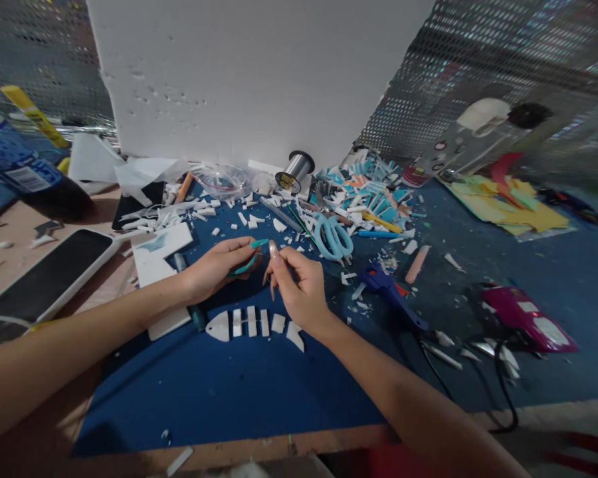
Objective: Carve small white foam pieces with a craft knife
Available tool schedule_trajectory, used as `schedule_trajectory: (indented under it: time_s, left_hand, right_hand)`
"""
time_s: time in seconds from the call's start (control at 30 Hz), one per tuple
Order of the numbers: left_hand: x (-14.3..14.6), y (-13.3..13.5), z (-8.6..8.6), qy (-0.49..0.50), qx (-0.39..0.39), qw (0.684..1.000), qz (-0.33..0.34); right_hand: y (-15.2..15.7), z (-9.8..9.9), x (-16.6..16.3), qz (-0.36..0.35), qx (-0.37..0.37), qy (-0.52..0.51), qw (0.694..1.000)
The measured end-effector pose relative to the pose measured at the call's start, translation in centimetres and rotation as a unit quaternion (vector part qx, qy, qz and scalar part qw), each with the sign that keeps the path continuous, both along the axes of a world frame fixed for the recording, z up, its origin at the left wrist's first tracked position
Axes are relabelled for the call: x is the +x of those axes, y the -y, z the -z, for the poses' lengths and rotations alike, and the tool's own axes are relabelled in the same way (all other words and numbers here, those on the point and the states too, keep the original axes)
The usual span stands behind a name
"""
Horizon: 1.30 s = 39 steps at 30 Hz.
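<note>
My left hand (214, 267) is closed around a thin teal strip (249, 264), its fingers curled over it. Just to the right, my right hand (299, 282) pinches something small that I cannot make out, fingertips pressed together near the left hand's. Both hands hover over a blue mat (239, 385). Below them lies a row of white foam pieces (252, 324) laid out like a fish skeleton, head piece at the left, tail piece at the right.
Light blue scissors (333, 238), a blue glue gun (391, 292) and a magenta tool (525, 318) lie to the right. A phone (50, 275) rests at left beside a white foam slab (157, 265). White scraps, a wire spool (295, 171) and a large foam board (249, 73) stand behind.
</note>
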<state>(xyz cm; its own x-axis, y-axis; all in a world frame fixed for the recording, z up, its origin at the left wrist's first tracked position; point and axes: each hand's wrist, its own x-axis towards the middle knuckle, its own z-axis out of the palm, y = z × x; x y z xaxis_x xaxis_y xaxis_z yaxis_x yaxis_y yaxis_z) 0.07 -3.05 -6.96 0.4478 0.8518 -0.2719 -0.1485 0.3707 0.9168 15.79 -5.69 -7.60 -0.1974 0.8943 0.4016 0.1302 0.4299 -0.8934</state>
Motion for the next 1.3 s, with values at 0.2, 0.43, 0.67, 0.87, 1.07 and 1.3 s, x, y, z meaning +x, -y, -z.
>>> schedule_trajectory:
  time_s: [0.2, 0.43, 0.67, 0.87, 1.07, 1.3]
  left_hand:
    - [-0.07, -0.11, 0.24, 0.001, 0.011, 1.0, -0.002]
    - [-0.08, -0.1, 0.22, 0.009, 0.008, 1.0, 0.005]
    - [-0.08, -0.14, 0.26, 0.018, 0.006, 1.0, 0.009]
    - [-0.06, -0.15, 0.36, 0.02, 0.009, 1.0, 0.014]
    - [-0.21, -0.12, 0.26, 0.019, 0.005, 1.0, 0.016]
    - [-0.16, -0.12, 0.05, 0.023, 0.01, 1.0, 0.018]
  right_hand:
    - [0.15, 0.0, 0.04, 0.009, 0.008, -0.007, 1.0]
    - [0.18, 0.11, 0.07, 0.006, 0.003, -0.013, 1.0]
    - [0.18, 0.04, 0.08, 0.008, -0.01, -0.01, 1.0]
    - [0.18, 0.04, 0.07, 0.011, -0.009, -0.008, 1.0]
    - [0.23, -0.06, 0.13, 0.008, 0.007, -0.012, 1.0]
    - [0.31, -0.18, 0.11, 0.011, -0.006, -0.004, 1.0]
